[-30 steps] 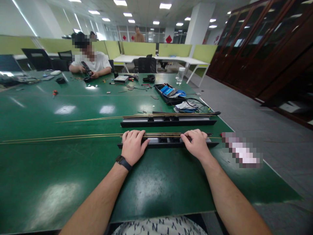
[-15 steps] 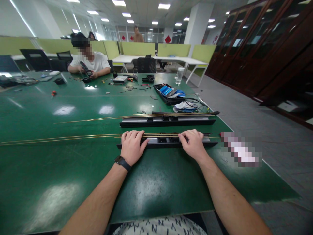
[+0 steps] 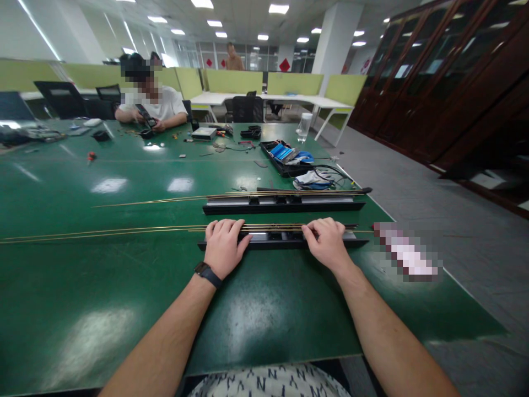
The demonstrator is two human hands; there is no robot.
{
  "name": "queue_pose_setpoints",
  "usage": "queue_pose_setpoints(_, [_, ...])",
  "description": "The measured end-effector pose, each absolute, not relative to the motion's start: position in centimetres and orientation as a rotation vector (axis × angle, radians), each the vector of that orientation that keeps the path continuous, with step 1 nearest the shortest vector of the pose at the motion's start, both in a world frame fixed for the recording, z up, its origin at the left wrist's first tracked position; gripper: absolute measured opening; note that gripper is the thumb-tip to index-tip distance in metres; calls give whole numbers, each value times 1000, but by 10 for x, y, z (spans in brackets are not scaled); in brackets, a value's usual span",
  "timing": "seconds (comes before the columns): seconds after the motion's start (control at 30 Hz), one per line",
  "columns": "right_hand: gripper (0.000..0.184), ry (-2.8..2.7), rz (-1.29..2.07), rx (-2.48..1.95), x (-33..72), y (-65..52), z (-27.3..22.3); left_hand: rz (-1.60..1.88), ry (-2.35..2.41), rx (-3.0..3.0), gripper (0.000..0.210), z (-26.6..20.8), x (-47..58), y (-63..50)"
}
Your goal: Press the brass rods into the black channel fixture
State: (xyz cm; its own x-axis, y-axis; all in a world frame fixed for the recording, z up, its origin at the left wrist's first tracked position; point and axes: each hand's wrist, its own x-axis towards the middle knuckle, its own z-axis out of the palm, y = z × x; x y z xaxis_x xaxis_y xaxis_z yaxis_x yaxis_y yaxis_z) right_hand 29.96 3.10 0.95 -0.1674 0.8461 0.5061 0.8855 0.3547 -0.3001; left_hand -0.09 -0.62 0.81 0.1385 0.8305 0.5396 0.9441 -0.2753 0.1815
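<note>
One rod (image 3: 195, 230) is now poking out farther left of the left hand (image 3: 224, 242), while the right hand (image 3: 328, 242) is sitting slightly nearer to it than a second ago. The right hand seems to be pinching the rods (image 3: 273, 225) between thumb and forefinger above the rail (image 3: 281, 246); the left is covering them, its grip hidden. Apparently that rod is being worked leftward along the rail.

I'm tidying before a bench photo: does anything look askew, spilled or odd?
Nothing looks spilled or damaged. The gold rods along the near black rail have staggered left ends, and the gloves lie crumpled beside the black tray, which looks untidy.
</note>
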Motion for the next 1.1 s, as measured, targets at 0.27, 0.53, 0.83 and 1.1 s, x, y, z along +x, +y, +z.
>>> queue_pose_setpoints(0.27, [34,-2014,-88,-1536,302,32,10,-840,-1751,-2208,37,8,-1,-7])
queue_pose_setpoints(0.53, [32,-2016,-109,-1524,300,29,13,-833,-1754,-2206,37,8,-1,-7])
queue_pose_setpoints(0.83, [35,-2014,-122,-1472,294,30,9,-810,-1745,-2195,38,7,-1,-6])
queue_pose_setpoints(1.1, [32,-1998,-132,-1513,298,31,7,-805,-1741,-2192,38,8,-1,-7])
